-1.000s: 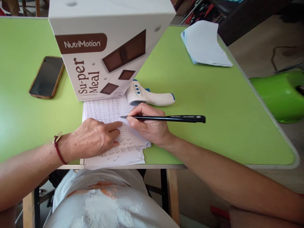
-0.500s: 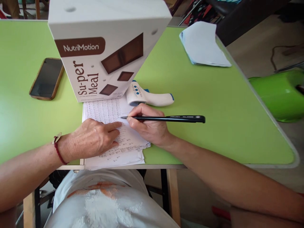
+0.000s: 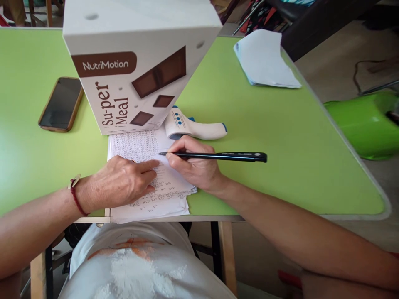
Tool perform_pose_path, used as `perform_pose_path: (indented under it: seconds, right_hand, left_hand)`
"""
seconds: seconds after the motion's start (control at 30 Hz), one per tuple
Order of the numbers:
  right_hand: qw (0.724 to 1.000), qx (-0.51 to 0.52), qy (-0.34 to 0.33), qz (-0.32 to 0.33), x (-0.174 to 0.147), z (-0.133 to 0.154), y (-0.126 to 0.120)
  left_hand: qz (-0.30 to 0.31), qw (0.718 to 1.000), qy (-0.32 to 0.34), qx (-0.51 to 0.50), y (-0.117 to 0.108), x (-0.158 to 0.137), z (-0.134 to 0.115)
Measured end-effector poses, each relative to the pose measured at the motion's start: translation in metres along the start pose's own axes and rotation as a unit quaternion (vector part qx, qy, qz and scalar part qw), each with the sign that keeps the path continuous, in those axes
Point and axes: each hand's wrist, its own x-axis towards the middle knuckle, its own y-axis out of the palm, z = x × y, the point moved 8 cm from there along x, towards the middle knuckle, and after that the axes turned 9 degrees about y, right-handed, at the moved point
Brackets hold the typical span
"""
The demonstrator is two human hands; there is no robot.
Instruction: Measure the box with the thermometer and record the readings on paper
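Observation:
My right hand (image 3: 196, 164) grips a slim black pen (image 3: 227, 156), its tip touching or just over the handwritten sheets (image 3: 174, 176). Rows of small writing cover the upper part of the paper; looser marks run lower down. Across the left of the sheets lies my left hand (image 3: 124, 180), empty, with the index finger stretched toward the pen tip and the other fingers slightly bent. A white box marked NutriMotion (image 3: 115, 91) stands upright at the far end of the papers. Beside it rests a white and blue handheld thermometer (image 3: 199, 128), just beyond my right hand.
A phone in a brown case (image 3: 60, 104) lies left of the box on the green table (image 3: 280, 137). Folded white paper (image 3: 264, 58) sits near the far right edge. Past that edge, a bright green bin (image 3: 364, 124) is on the floor.
The view has shifted very slightly. Both hands, the pen and the papers stay practically where they were.

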Motion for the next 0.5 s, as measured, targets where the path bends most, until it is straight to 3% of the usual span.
perform_pose_path:
  seconds: [0.5]
  right_hand:
    - [0.999, -0.026, 0.018, -0.03, -0.0006, -0.0039, -0.0036]
  left_hand:
    - [0.007, 1.0, -0.001, -0.007, 0.0012, -0.0015, 0.0015]
